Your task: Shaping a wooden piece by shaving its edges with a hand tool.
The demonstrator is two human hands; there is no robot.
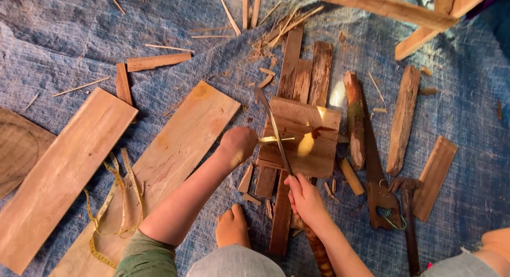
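While the right hand (pixel 307 198) grips the long blade (pixel 274 129) and the left hand (pixel 237 144) pinches a thin stick (pixel 276 140) on the square board (pixel 304 136), short controlled strokes away from fingers seem safest.

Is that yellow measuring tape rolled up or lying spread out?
Spread out. The yellow measuring tape lies unrolled in loose loops across the long board and the blue tarp, left of the person's left hand.
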